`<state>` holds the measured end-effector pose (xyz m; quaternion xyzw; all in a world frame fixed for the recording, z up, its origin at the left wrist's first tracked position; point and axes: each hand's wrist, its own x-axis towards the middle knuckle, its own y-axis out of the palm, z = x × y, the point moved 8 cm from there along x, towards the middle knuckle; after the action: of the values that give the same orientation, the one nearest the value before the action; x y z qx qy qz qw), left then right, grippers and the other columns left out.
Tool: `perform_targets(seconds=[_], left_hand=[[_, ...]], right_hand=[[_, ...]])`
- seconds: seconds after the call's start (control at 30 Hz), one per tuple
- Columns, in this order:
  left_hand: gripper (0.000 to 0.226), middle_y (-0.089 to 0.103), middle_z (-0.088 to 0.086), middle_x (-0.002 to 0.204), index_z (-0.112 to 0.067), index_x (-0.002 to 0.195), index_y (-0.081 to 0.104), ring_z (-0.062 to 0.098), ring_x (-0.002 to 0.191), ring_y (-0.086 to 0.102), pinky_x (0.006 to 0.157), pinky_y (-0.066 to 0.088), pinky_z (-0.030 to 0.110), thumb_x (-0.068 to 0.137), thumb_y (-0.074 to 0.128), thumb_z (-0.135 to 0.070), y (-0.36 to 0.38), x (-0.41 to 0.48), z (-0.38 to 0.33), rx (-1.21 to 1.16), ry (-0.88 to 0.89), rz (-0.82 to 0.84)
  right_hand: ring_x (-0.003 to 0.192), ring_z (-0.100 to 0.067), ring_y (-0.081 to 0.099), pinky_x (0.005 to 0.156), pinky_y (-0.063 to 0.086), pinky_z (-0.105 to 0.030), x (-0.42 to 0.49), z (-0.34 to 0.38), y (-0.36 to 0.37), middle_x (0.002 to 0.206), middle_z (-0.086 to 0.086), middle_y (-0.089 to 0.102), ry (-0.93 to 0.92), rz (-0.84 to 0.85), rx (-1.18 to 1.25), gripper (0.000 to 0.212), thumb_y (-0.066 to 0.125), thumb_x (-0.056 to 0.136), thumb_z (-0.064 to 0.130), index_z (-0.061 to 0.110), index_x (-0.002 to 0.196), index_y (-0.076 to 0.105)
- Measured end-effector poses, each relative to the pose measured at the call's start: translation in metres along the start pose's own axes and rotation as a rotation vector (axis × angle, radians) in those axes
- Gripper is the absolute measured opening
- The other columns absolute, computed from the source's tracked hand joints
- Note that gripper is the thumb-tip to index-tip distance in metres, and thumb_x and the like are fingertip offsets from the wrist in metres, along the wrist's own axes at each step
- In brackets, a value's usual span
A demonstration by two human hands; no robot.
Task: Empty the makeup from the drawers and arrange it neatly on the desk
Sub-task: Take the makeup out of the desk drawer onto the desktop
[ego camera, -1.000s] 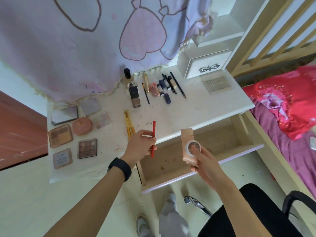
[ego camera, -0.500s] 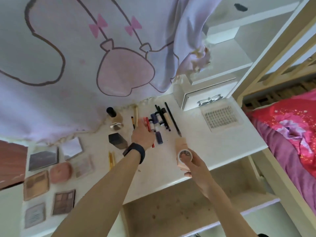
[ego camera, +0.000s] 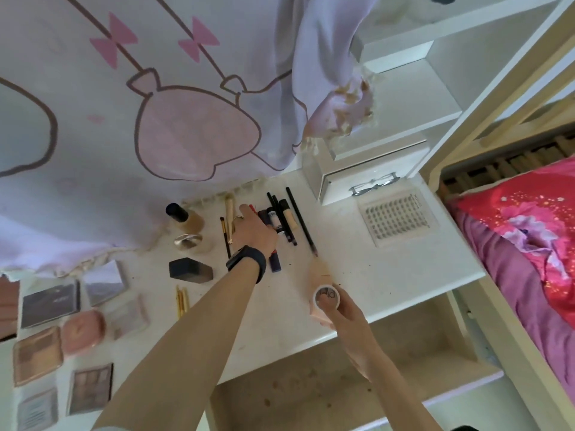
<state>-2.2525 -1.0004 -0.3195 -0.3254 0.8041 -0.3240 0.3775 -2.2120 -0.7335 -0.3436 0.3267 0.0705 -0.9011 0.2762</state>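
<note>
My left hand (ego camera: pixel 253 228) reaches over a row of pencils and tubes (ego camera: pixel 286 219) at the back of the white desk (ego camera: pixel 389 275). It holds a red pencil (ego camera: pixel 273 251) down in that row; the pencil's ends show past my fingertips and beside my wrist, and my thumb is hidden. My right hand (ego camera: pixel 345 321) grips a pale pink tube (ego camera: pixel 320 272) with a round white cap (ego camera: pixel 325 297), held over the desk's front edge. Below, the open drawer (ego camera: pixel 311 396) shows a bare, speckled bottom.
Several eyeshadow palettes (ego camera: pixel 49 300) and a pink compact (ego camera: pixel 82 329) lie at the left. A foundation bottle (ego camera: pixel 183 216), a black bottle (ego camera: pixel 190 270), yellow pencils (ego camera: pixel 182 301), a lash tray (ego camera: pixel 398 217) and a small drawer box (ego camera: pixel 367 178) are on the desk. A bed (ego camera: pixel 529 228) stands right.
My view rose from the drawer to the desk. My left hand carried the red pencil from above the drawer to the row at the back. My right hand brought the pink tube over the desk.
</note>
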Motion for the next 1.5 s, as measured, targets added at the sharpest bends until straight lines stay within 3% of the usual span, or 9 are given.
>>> perform_targets(seconds=[0.17,0.37,0.47,0.67,0.77,0.93,1.03,1.17,1.5], left_hand=[[0.041,0.054,0.012,0.122,-0.016,0.128,0.048,0.033,0.116,0.051,0.092,0.05,0.045,0.091,0.061,-0.031,0.007,-0.006,-0.009,0.134,0.101,0.053],[0.036,0.049,0.009,0.13,-0.016,0.13,0.052,0.028,0.112,0.054,0.082,0.047,0.035,0.095,0.054,-0.025,0.004,-0.02,-0.012,0.15,0.141,0.101],[0.033,0.051,0.004,0.127,-0.024,0.129,0.054,0.026,0.109,0.058,0.084,0.053,0.036,0.095,0.055,-0.025,0.002,-0.034,-0.004,0.067,0.211,0.147],[0.063,0.042,-0.006,0.149,-0.04,0.141,0.043,0.016,0.129,0.043,0.104,0.044,0.034,0.088,0.059,-0.011,-0.001,-0.117,0.0,0.317,0.855,0.254],[0.051,0.046,-0.005,0.151,-0.034,0.136,0.052,0.019,0.135,0.041,0.107,0.042,0.038,0.091,0.066,-0.016,0.001,-0.141,0.023,0.426,0.996,0.197],[0.038,0.065,-0.002,0.124,-0.028,0.118,0.068,0.019,0.109,0.062,0.075,0.06,0.033,0.082,0.08,-0.019,-0.023,-0.136,0.068,0.356,0.895,0.063],[0.031,0.053,-0.002,0.131,-0.027,0.129,0.061,0.019,0.109,0.058,0.088,0.055,0.034,0.098,0.059,-0.022,-0.037,-0.127,0.11,0.194,0.618,0.112],[0.027,0.058,-0.008,0.124,-0.031,0.128,0.058,0.017,0.103,0.06,0.083,0.048,0.027,0.101,0.054,-0.029,-0.056,-0.117,0.155,-0.05,0.348,0.067],[0.029,0.064,-0.003,0.101,-0.029,0.126,0.06,0.019,0.093,0.06,0.076,0.041,0.027,0.099,0.055,-0.04,-0.073,-0.083,0.18,-0.079,0.172,0.049]], right_hand=[[0.113,-0.01,0.062,0.096,0.051,-0.028,0.0,0.001,-0.002,0.115,0.016,0.069,0.03,0.004,0.044,0.028,0.062,0.096,0.038,0.037,0.124,0.062],[0.116,-0.018,0.063,0.104,0.051,-0.037,0.0,-0.002,-0.003,0.118,0.006,0.071,0.076,0.03,0.129,0.032,0.063,0.094,0.037,0.03,0.125,0.065],[0.112,-0.021,0.065,0.092,0.053,-0.034,-0.001,0.0,-0.004,0.119,-0.001,0.07,0.105,0.047,0.168,0.03,0.063,0.097,0.028,0.025,0.126,0.064],[0.086,-0.025,0.063,0.068,0.045,-0.03,-0.003,0.005,0.007,0.107,-0.013,0.066,0.189,0.121,0.331,0.022,0.06,0.099,0.02,0.005,0.114,0.061],[0.082,-0.027,0.063,0.065,0.048,-0.029,-0.008,0.013,0.031,0.101,-0.013,0.065,0.204,0.236,0.313,0.032,0.06,0.098,0.024,-0.001,0.118,0.06],[0.082,-0.027,0.066,0.069,0.049,-0.032,-0.01,0.005,0.057,0.1,-0.011,0.067,0.247,0.22,0.292,0.033,0.061,0.099,0.028,0.003,0.12,0.064],[0.075,-0.02,0.066,0.067,0.051,-0.03,-0.004,0.002,0.062,0.101,-0.007,0.071,0.181,0.064,0.12,0.026,0.062,0.099,0.03,0.013,0.117,0.068],[0.066,-0.011,0.071,0.064,0.052,-0.023,0.005,0.01,0.076,0.102,0.006,0.072,0.011,-0.052,-0.382,0.024,0.062,0.098,0.037,0.024,0.119,0.064],[0.088,-0.016,0.067,0.091,0.056,-0.033,0.012,0.024,0.108,0.129,0.004,0.05,-0.336,-0.141,-0.76,0.043,0.066,0.093,0.042,0.024,0.131,0.058]])
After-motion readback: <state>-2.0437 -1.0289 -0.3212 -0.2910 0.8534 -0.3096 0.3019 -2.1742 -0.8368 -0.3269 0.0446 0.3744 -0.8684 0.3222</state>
